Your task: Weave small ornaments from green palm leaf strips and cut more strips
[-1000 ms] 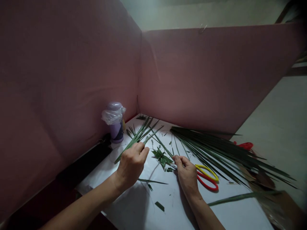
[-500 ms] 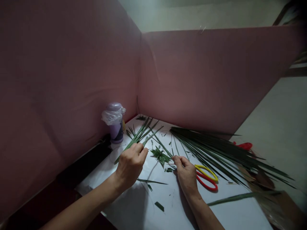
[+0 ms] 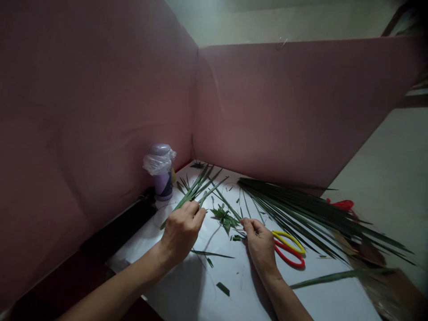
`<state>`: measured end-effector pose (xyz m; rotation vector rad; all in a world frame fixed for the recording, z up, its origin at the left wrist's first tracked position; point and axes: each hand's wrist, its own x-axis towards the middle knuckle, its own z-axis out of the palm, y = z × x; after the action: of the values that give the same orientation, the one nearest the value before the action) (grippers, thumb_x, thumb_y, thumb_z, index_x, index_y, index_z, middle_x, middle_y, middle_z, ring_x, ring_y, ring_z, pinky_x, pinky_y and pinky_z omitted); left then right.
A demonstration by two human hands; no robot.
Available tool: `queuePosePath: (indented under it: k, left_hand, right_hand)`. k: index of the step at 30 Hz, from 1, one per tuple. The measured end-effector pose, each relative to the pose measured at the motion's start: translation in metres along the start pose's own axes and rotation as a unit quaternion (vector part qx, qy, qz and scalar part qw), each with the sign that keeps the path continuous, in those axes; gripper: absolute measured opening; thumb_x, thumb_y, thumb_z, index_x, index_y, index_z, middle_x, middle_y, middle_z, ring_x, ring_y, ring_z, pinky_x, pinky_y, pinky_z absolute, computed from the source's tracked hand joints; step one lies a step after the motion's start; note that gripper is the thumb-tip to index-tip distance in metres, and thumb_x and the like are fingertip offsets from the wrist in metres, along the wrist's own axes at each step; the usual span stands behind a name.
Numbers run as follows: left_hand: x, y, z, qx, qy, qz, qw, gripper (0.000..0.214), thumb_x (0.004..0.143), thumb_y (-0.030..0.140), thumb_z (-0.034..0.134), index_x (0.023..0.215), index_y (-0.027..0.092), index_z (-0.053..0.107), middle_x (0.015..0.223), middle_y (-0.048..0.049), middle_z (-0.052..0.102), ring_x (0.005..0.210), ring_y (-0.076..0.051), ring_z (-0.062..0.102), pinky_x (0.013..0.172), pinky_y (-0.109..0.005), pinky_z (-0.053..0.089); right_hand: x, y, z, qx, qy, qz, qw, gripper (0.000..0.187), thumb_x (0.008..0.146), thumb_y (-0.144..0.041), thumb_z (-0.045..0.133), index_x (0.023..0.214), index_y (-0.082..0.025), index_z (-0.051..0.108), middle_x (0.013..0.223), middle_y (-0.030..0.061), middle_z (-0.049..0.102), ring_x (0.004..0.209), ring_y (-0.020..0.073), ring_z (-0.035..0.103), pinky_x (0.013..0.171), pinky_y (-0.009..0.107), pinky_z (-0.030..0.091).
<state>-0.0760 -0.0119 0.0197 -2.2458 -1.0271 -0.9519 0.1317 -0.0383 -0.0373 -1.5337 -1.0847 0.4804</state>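
Note:
My left hand (image 3: pixel 182 228) is closed in a pinch above several long green leaf strips (image 3: pixel 197 185); whatever its fingers hold is hidden. My right hand (image 3: pixel 260 243) pinches at the lower end of a narrow leaf strip (image 3: pixel 223 198) that slants across the white table. Between the hands, nearest the right fingertips, lies a spiky green shape of folded leaf (image 3: pixel 224 217). Scissors with one yellow and one red handle loop (image 3: pixel 290 249) lie just right of my right hand, their blades mostly covered by it.
A large fan of long leaves (image 3: pixel 301 209) spreads over the right side of the white table (image 3: pixel 247 294). Leaf scraps (image 3: pixel 223 289) are scattered about. A purple bottle (image 3: pixel 162 178) wrapped in clear plastic stands at the back left. Pink partitions (image 3: pixel 267 111) enclose the back and left.
Both hands keep nearly the same place and grip. The whole view has shifted very slightly.

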Motion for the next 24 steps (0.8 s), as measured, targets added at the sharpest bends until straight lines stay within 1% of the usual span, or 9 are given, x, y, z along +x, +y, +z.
queuePosePath:
  k: [2,7,13,16,20,24]
  left_hand:
    - [0.0014,-0.0005,0.0009,0.002,0.001,0.000,1.000,0.020,0.081,0.005,0.042,0.076,0.016,0.059,0.071,-0.0035,0.052,0.068,-0.013,0.047,0.058,-0.023,0.035]
    - [0.0038,-0.0023,-0.0023,0.002,0.023,-0.009,1.000,0.019,0.081,0.006,0.043,0.076,0.015,0.059,0.072,-0.0038,0.053,0.071,-0.013,0.049,0.060,-0.022,0.036]
    - [0.0022,-0.0007,0.0048,0.009,-0.004,-0.006,1.000,0.019,0.081,0.007,0.044,0.076,0.016,0.060,0.072,-0.0033,0.053,0.068,-0.013,0.048,0.057,-0.023,0.036]
    - [0.0044,-0.0017,0.0036,0.006,0.005,-0.008,1.000,0.019,0.081,0.007,0.044,0.078,0.016,0.060,0.073,-0.0036,0.054,0.070,-0.014,0.049,0.059,-0.023,0.037]
    - [0.0066,-0.0031,-0.0004,0.005,0.018,-0.011,1.000,0.019,0.082,0.008,0.044,0.080,0.016,0.061,0.074,-0.0036,0.055,0.073,-0.014,0.050,0.061,-0.023,0.038]
    - [0.0030,-0.0013,0.0048,0.010,0.002,-0.012,1.000,0.019,0.081,0.008,0.044,0.078,0.017,0.061,0.073,-0.0033,0.054,0.070,-0.014,0.049,0.058,-0.024,0.036]
  right_hand:
    - [-0.0002,-0.0002,0.0000,0.000,-0.002,0.001,1.000,0.038,0.076,-0.052,0.050,0.075,-0.016,0.063,0.066,0.0022,0.062,0.062,0.0179,0.054,0.056,0.026,0.040]
    - [-0.0008,-0.0013,-0.0003,-0.013,-0.015,0.009,1.000,0.036,0.078,-0.050,0.048,0.077,-0.017,0.062,0.067,0.0014,0.061,0.062,0.0170,0.053,0.056,0.025,0.039]
    - [-0.0008,-0.0023,-0.0002,-0.015,-0.013,0.005,1.000,0.037,0.079,-0.051,0.048,0.076,-0.017,0.062,0.063,0.0009,0.059,0.060,0.0163,0.051,0.055,0.024,0.038]
    - [-0.0006,-0.0024,-0.0002,-0.018,-0.001,-0.001,1.000,0.038,0.078,-0.051,0.048,0.075,-0.016,0.063,0.062,0.0010,0.059,0.059,0.0164,0.051,0.055,0.024,0.038]
    - [-0.0005,-0.0016,-0.0003,-0.012,-0.003,-0.008,1.000,0.038,0.077,-0.050,0.049,0.075,-0.016,0.065,0.065,0.0024,0.062,0.061,0.0170,0.053,0.055,0.024,0.039]
    - [-0.0009,-0.0016,-0.0002,-0.010,-0.009,0.000,1.000,0.039,0.077,-0.051,0.048,0.078,-0.016,0.065,0.067,0.0027,0.063,0.061,0.0171,0.054,0.054,0.025,0.038]
